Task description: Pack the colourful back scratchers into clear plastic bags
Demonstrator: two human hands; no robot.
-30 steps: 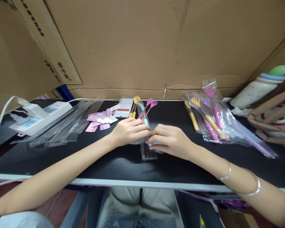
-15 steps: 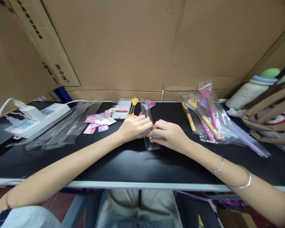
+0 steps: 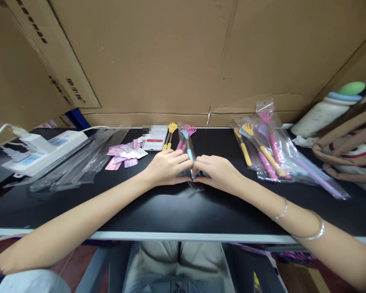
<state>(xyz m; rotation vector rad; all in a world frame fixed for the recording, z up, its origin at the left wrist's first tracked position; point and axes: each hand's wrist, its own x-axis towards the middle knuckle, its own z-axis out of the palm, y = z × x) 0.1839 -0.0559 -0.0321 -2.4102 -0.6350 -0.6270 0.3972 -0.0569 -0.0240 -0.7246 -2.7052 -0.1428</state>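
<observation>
My left hand [image 3: 168, 167] and my right hand [image 3: 217, 172] meet at the middle of the black table [image 3: 158, 207], fingers closed on a clear plastic sleeve [image 3: 192, 179]. Inside the sleeve lies a blue claw-headed scratcher [image 3: 187, 144], its head pointing away from me. Just behind my left hand lie loose yellow scratchers [image 3: 171, 136] and pink scratchers [image 3: 187, 131]. The sleeve's near end sticks out below my fingers.
A pile of bagged scratchers [image 3: 268, 148] lies at the right. Empty clear sleeves [image 3: 76, 162] and small pink cards [image 3: 123, 154] lie at the left, beside a white power strip [image 3: 36, 150]. A phone [image 3: 155, 138] lies at the back. Cardboard [image 3: 183, 57] walls the rear; a bag [image 3: 347, 150] sits far right.
The blue scratcher has slid further into the sleeve, and less of the sleeve shows below my hands. My hands have drawn closer together and slightly away from me.
</observation>
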